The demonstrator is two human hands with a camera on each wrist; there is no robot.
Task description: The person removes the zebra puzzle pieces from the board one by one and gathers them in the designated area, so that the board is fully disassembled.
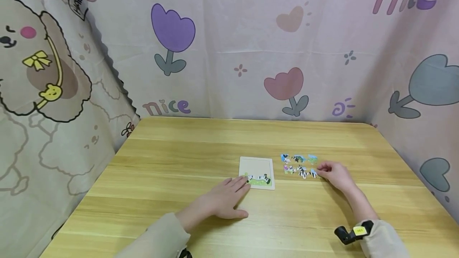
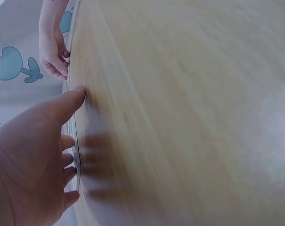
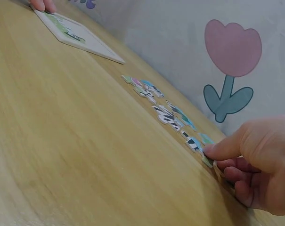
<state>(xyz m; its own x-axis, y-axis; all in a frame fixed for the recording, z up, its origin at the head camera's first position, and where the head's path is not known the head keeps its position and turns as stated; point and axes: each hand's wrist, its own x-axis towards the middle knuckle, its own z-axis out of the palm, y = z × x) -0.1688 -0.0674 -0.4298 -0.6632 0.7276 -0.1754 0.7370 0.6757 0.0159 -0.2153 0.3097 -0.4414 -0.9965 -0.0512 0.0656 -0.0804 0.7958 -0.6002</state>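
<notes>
A square puzzle board with a pale rim lies on the table; zebra-patterned and green pieces fill its lower part. My left hand rests its outstretched fingertips on the board's lower left corner, thumb spread apart on the wood. To the right of the board, loose jigsaw pieces with zebra, blue and green print lie in two rows. At the right end of the nearer row, my right hand pinches a small puzzle piece between thumb and curled fingers, partly hidden by them.
The light wooden table reaches back to a printed curtain, which also hangs along the left and right sides. A black strap mount with a yellow label sits at the right sleeve's cuff.
</notes>
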